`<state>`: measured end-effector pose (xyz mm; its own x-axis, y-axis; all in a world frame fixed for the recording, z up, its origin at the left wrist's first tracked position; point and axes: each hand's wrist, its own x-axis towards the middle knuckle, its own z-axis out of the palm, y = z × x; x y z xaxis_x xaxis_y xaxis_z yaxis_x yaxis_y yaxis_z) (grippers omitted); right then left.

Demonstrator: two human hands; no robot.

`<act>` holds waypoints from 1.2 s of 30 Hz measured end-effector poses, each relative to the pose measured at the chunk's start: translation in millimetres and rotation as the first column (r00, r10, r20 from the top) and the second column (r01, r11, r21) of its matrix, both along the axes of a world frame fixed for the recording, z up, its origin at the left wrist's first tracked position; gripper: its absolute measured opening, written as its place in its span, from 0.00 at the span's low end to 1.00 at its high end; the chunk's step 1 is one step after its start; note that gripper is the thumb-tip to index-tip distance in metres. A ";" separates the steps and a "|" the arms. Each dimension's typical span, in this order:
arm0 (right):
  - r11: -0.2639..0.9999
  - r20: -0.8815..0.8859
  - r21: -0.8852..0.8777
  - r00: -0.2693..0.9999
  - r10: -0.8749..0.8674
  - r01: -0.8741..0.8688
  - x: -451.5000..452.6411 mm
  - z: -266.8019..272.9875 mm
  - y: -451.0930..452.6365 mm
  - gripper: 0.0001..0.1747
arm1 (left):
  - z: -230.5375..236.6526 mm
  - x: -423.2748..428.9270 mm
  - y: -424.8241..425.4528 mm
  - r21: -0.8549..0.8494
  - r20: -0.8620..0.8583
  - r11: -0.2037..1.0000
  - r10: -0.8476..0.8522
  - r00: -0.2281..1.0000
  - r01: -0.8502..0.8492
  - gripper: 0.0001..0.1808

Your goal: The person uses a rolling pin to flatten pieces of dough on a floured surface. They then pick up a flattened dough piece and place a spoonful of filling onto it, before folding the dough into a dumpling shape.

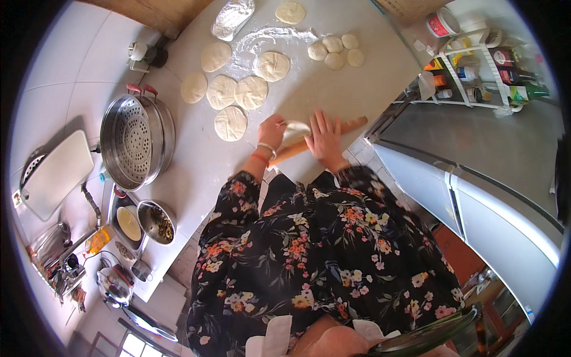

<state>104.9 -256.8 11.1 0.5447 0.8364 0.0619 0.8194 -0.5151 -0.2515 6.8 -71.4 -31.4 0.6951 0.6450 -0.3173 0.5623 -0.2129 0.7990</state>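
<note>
Close in front of my body, a dough round (296,129) is tilted up at one edge, blurred by movement. My left hand (271,130) pinches its left edge between thumb and fingers. A wooden rolling pin (290,151) slants across the counter's near edge. Held under the palm of my right hand (325,137), the pin shows on both sides of it, and the fingers stretch forward. Flattened dough rounds, among them one (230,123) just beyond my left hand and another (251,92) farther off, lie on the counter (294,100). Several small dough balls (333,44) sit together at the far right.
Loose flour (267,38) and a bag (232,18) lie at the back. Left stand metal steamer trays (134,138), a bowl of filling (156,222) and a sink (120,214). A white refrigerator (490,205) with a condiment rack (473,67) on top flanks the right side.
</note>
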 end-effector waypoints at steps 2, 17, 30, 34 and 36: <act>0.998 -0.032 -0.058 0.999 0.035 -0.037 -19.6 -0.7 -35.4 0.39 | -3.3 -15.7 4.1 -0.065 0.022 0.986 0.152 0.988 -0.151 0.09; 0.997 0.092 0.070 0.996 0.007 -0.013 52.9 -0.8 84.1 0.36 | 17.9 40.8 -3.8 0.077 -0.148 0.997 -0.010 0.989 0.022 0.14; 0.998 0.054 -0.044 0.998 0.037 -0.035 25.5 -5.5 28.1 0.40 | 10.9 -0.6 -12.2 0.035 -0.043 0.996 -0.085 0.995 0.087 0.21; 0.996 0.062 0.078 0.997 -0.039 0.034 35.5 1.6 66.9 0.37 | 19.0 22.5 -8.4 0.126 -0.063 0.988 -0.077 0.995 0.085 0.19; 0.999 0.135 0.033 0.991 -0.001 -0.003 26.9 -5.5 43.5 0.39 | 14.0 22.0 -3.3 0.143 -0.055 0.982 -0.115 0.992 0.122 0.16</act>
